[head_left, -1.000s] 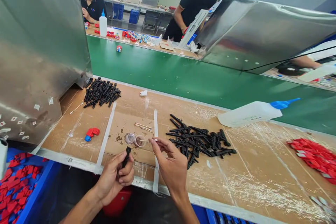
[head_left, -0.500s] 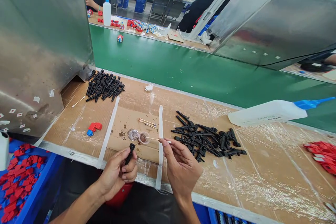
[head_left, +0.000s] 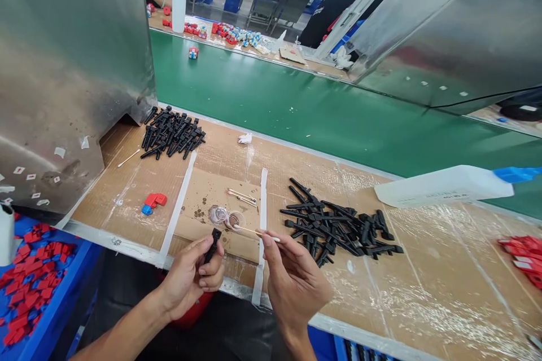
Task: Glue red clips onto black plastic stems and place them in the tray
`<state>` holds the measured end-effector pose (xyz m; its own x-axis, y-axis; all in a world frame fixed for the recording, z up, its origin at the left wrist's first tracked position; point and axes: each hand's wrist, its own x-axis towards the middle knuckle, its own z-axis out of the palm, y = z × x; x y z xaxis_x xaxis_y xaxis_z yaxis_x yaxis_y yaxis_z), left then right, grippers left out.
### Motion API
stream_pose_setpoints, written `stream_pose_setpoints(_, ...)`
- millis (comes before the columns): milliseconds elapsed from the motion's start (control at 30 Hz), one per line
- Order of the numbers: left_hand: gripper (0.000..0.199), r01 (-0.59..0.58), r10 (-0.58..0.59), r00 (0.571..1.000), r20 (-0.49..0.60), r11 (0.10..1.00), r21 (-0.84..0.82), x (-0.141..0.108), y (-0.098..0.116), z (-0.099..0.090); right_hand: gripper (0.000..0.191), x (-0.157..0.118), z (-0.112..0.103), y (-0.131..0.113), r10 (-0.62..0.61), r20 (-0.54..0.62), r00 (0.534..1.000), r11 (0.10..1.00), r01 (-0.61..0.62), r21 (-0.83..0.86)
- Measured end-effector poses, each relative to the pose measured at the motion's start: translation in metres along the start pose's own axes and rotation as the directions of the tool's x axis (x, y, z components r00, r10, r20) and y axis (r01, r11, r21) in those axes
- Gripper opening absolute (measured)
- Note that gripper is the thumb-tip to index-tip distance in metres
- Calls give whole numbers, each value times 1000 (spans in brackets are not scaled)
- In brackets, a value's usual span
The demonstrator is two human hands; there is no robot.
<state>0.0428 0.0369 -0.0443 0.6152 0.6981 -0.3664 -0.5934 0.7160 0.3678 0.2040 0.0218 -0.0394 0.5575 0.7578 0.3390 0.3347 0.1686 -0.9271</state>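
Note:
My left hand (head_left: 192, 276) is closed around a small black plastic part (head_left: 214, 242), whose square end points up. Between the thumb and fingers of my right hand (head_left: 294, 271) is a cotton swab (head_left: 249, 230). The swab's far tip reaches the small round cup (head_left: 234, 220) of dark liquid. Beside that cup sits a clear round lid-like piece (head_left: 218, 214). Several used swabs (head_left: 241, 196) lie behind them on a stained cardboard sheet (head_left: 207, 183). To the right of my right hand spreads a pile of black parts (head_left: 334, 223).
Another heap of black parts (head_left: 173, 132) lies at the back left, near a red and blue piece (head_left: 153, 203). A white bottle (head_left: 444, 186) rests on its side at right. Beyond runs a green belt (head_left: 271, 107). A blue bin (head_left: 63, 293) holds red pieces. One person sits opposite.
The view has shifted slightly, so the scene sits a little differently in the frame. Both hands keep their grip, and the swab tip stays at the cup.

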Motion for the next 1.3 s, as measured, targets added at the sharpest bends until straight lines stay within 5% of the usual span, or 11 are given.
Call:
stream_pose_setpoints(500, 27, 7, -7, 1000, 7, 1000, 6, 1, 1, 0, 18, -13, 5, 0, -104, 201, 974, 994, 108, -8)
stream_pose_setpoints(1100, 27, -23, 23, 1000, 13, 1000, 19, 0, -1, 1, 29, -13, 4, -1, -176, 243, 954, 982, 186, -19)
stream_pose_setpoints(1300, 26, -27, 27, 1000, -8, 999, 41, -2, -1, 2, 33, -14, 1, -3, -267, 266, 926, 953, 295, -72)
